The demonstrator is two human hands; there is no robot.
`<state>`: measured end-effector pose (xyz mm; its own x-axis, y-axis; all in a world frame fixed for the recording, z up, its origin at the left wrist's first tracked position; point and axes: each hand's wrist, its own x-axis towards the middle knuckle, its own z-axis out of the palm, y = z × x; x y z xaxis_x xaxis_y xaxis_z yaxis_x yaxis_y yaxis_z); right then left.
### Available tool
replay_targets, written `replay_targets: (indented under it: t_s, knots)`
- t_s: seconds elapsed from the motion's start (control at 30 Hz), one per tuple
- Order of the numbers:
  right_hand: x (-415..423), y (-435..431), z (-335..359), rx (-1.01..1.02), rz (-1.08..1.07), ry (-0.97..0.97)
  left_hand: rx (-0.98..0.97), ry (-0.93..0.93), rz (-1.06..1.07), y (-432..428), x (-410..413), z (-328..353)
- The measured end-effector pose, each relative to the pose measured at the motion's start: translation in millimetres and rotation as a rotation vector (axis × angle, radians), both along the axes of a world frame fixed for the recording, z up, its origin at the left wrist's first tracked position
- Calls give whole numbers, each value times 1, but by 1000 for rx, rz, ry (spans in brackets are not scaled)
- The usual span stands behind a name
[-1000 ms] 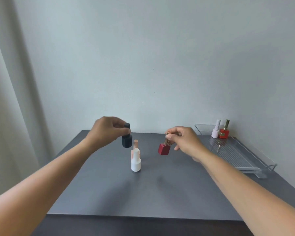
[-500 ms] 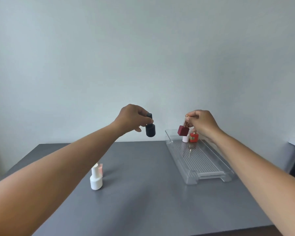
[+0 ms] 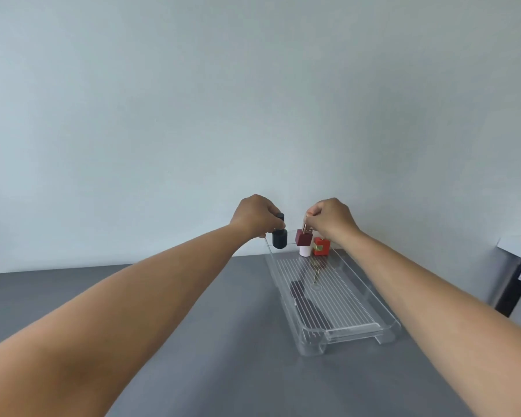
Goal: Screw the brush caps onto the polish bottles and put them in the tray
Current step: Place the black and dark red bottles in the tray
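Your left hand [image 3: 254,216] is in the middle of the frame. Its fingers are curled round the cap of a black bottle [image 3: 279,239]. The bottle hangs straight down in the air, right by the far left corner of the clear tray [image 3: 355,328]. Your right hand [image 3: 333,219] is just to the right of it. Its fingertips pinch the thin gold cap of a dark red bottle [image 3: 304,238] shaped like a block. This bottle hangs in the air too, over the far end of the tray. Just behind it, a white bottle [image 3: 305,251] and a bright red bottle [image 3: 321,247] stand side by side inside the tray. The tray lies on the gray table [image 3: 223,341], a little right of the middle, and runs toward the lower right.
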<state>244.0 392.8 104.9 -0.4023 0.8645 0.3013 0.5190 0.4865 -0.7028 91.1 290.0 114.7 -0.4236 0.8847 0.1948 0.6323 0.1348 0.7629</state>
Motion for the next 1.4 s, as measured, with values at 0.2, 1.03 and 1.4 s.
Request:
replay_targets:
  t_s: [0.2,1.03,1.4]
  knots:
    - [-15,20,-18,35,-16,-119,-88,126,41,33,-4,-21]
    - [-33,21,-45,226,-43,-295,-114,217,87,48,-15,-44]
    - [-30,12,-37,245,-55,-298,-65,205,80,31,-21,-31]
